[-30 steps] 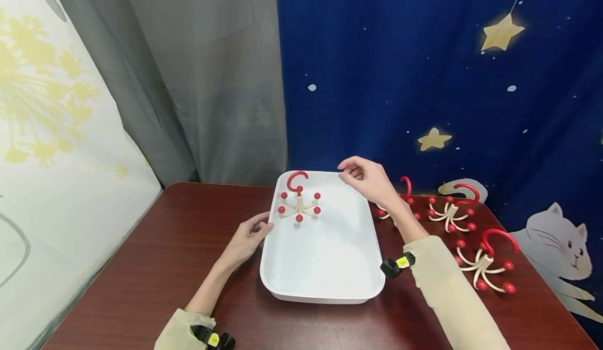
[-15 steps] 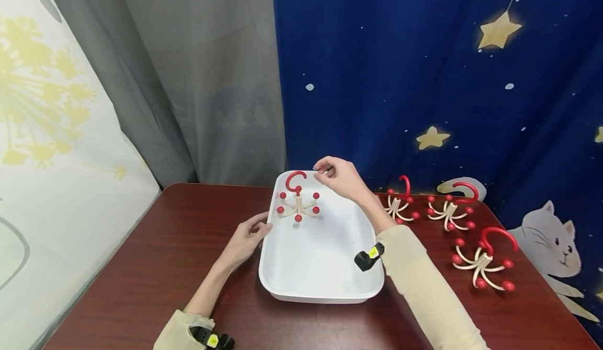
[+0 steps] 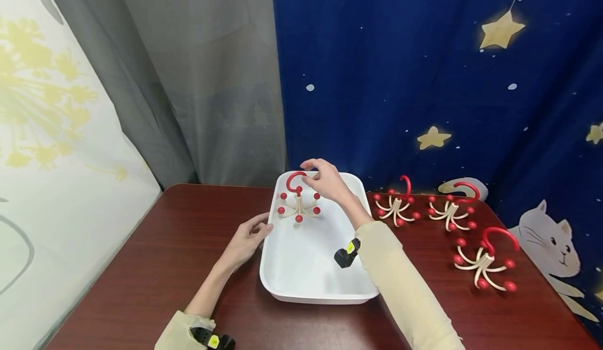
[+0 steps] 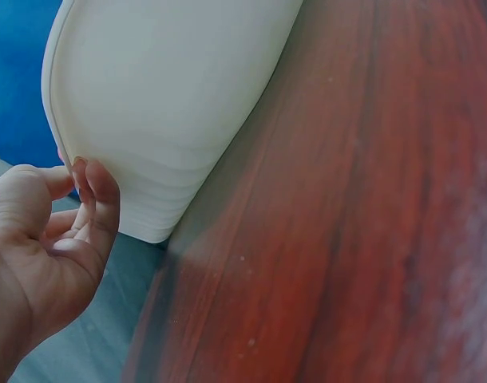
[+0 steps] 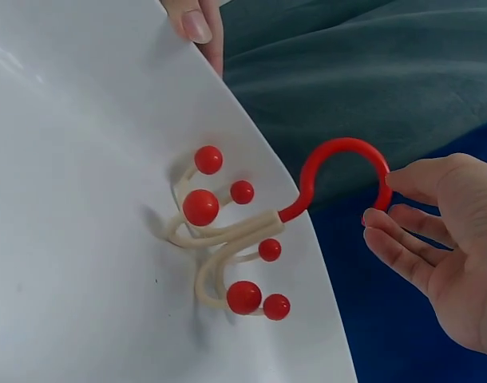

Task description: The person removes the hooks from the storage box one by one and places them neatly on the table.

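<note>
My left hand (image 3: pixel 247 238) pinches the left rim of a white tray (image 3: pixel 325 266) between thumb and fingers; the left wrist view shows this grip on the tray wall (image 4: pixel 164 88). Standing in the tray's far left corner is a toy piece (image 3: pixel 299 203) with several cream curved arms, red ball ends and a red hook (image 5: pixel 343 145) on top. My right hand (image 3: pixel 325 180) is at the hook, its fingertips (image 5: pixel 403 179) spread on either side of the hook's free end. They overlap the hook; firm pressure on it cannot be made out.
Three similar hooked pieces stand right of the tray: one near it (image 3: pixel 397 209), another at the back (image 3: pixel 450 215), a third closer (image 3: pixel 482 266). The brown table (image 3: pixel 141 266) meets grey and blue curtains (image 3: pixel 353 78) behind.
My right hand has moved left across the tray's far end to the red hook, its thumb and finger parting a little more. My left hand and the toy pieces have stayed put.
</note>
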A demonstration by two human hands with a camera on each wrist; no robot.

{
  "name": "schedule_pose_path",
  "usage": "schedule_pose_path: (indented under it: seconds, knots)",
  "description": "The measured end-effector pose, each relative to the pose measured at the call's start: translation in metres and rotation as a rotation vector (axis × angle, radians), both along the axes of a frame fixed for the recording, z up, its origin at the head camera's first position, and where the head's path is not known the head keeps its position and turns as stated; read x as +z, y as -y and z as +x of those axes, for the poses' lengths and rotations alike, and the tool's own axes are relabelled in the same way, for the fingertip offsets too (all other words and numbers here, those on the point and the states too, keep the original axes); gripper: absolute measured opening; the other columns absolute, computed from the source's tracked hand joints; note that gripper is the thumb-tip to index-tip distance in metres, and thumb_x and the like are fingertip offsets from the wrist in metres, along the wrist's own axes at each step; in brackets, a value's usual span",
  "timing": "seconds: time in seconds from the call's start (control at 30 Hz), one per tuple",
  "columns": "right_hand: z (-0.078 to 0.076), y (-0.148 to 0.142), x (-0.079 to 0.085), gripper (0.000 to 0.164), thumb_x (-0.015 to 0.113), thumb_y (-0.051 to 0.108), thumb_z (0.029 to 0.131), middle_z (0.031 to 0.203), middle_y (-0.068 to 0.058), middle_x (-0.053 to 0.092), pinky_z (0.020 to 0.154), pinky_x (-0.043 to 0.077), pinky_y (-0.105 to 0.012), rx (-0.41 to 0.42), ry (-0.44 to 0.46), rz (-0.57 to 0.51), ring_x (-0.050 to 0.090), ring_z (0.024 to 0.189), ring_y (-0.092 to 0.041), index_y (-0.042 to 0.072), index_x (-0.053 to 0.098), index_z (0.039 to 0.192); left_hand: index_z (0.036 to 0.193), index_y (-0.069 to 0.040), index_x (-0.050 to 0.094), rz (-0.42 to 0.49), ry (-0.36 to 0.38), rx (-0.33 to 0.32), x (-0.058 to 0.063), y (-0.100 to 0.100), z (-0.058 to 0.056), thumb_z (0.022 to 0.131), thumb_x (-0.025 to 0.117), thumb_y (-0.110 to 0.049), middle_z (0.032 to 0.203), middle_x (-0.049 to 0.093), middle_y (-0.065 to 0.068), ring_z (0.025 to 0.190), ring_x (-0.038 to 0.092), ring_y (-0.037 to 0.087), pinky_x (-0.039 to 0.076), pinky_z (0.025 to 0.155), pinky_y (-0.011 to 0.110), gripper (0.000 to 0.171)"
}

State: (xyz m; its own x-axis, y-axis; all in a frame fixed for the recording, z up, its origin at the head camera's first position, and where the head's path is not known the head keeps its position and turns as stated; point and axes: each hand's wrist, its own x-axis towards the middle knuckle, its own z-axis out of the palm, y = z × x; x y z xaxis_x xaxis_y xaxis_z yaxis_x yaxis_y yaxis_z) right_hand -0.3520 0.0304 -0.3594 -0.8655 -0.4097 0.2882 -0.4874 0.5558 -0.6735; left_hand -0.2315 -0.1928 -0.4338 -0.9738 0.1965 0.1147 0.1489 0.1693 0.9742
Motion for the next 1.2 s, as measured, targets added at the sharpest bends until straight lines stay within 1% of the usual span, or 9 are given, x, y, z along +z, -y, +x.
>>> schedule_pose_path:
  seconds: [0.27,0.43,0.6,0.7,0.77,0.87,0.93,1.1,1.2]
  knots:
    - [0.002,0.007,-0.002,0.022,0.06,0.014,0.089,0.113,-0.006,0.054,0.06,0.051,-0.023,-0.014,0.009,0.015,0.059,0.082,-0.016,0.01,0.062,0.111,0.132,0.005,0.041,-0.012,-0.007,-0.003,0.002,0.0,-0.001,0.092,0.055,-0.012,0.093,0.052,0.035,0.065,0.053,0.016,0.047,0.065,0.034,0.045]
    - [0.003,0.007,-0.003,0.016,0.062,0.015,0.088,0.101,-0.004,0.055,0.059,0.05,-0.022,-0.035,0.02,0.027,0.058,0.08,-0.015,0.012,0.063,0.103,0.132,0.006,0.041,-0.014,-0.012,-0.002,0.003,0.0,0.0,0.093,0.054,-0.012,0.092,0.052,0.035,0.064,0.053,0.016,0.047,0.065,0.033,0.045]
    - [0.003,0.004,-0.003,0.01,0.064,0.018,0.087,0.089,0.0,0.057,0.056,0.05,-0.024,-0.032,0.043,0.031,0.06,0.071,-0.015,0.013,0.064,0.096,0.132,0.005,0.042,-0.005,-0.007,-0.001,0.003,0.0,0.0,0.093,0.054,-0.012,0.093,0.052,0.035,0.068,0.055,0.022,0.048,0.066,0.034,0.044]
    - [0.004,0.002,-0.002,0.009,0.064,0.017,0.087,0.085,-0.001,0.059,0.055,0.05,-0.024,-0.017,0.055,0.04,0.06,0.066,-0.014,0.012,0.064,0.093,0.132,0.004,0.042,0.007,-0.008,-0.002,-0.001,0.001,-0.002,0.092,0.055,-0.012,0.093,0.053,0.034,0.071,0.056,0.027,0.048,0.067,0.034,0.044]
    - [0.005,0.001,-0.001,0.009,0.064,0.017,0.087,0.085,-0.005,0.061,0.055,0.05,-0.025,-0.003,0.066,0.041,0.06,0.063,-0.013,0.011,0.063,0.094,0.131,0.004,0.043,0.014,-0.011,-0.001,-0.006,0.003,-0.005,0.092,0.056,-0.013,0.092,0.053,0.033,0.07,0.056,0.028,0.048,0.066,0.033,0.045]
    - [0.008,-0.001,0.0,0.009,0.064,0.016,0.087,0.085,-0.011,0.063,0.053,0.05,-0.026,0.006,0.073,0.025,0.06,0.06,-0.013,0.01,0.063,0.093,0.131,0.004,0.043,0.013,-0.025,0.003,-0.016,0.004,-0.011,0.092,0.056,-0.016,0.091,0.054,0.031,0.069,0.057,0.024,0.048,0.065,0.031,0.046]
    - [0.009,-0.003,0.0,0.009,0.064,0.015,0.087,0.084,-0.012,0.064,0.053,0.05,-0.026,0.006,0.06,0.01,0.06,0.059,-0.014,0.01,0.063,0.093,0.131,0.003,0.044,0.004,-0.038,0.009,-0.021,0.004,-0.013,0.092,0.056,-0.019,0.09,0.055,0.029,0.066,0.056,0.019,0.048,0.063,0.029,0.047]
    - [0.016,-0.009,0.004,0.009,0.063,0.016,0.087,0.081,-0.008,0.062,0.055,0.05,-0.027,-0.003,0.022,-0.033,0.06,0.062,-0.019,0.011,0.062,0.094,0.131,0.001,0.045,-0.002,-0.063,0.02,-0.024,0.004,-0.014,0.092,0.057,-0.022,0.087,0.056,0.026,0.064,0.055,0.015,0.047,0.062,0.029,0.047]
    - [0.02,-0.011,0.007,0.01,0.062,0.017,0.088,0.083,-0.012,0.062,0.056,0.05,-0.028,0.0,0.0,-0.061,0.06,0.066,-0.026,0.01,0.062,0.095,0.131,0.001,0.045,-0.002,-0.065,0.02,-0.025,0.005,-0.013,0.091,0.057,-0.021,0.086,0.056,0.023,0.065,0.055,0.015,0.047,0.062,0.029,0.047]
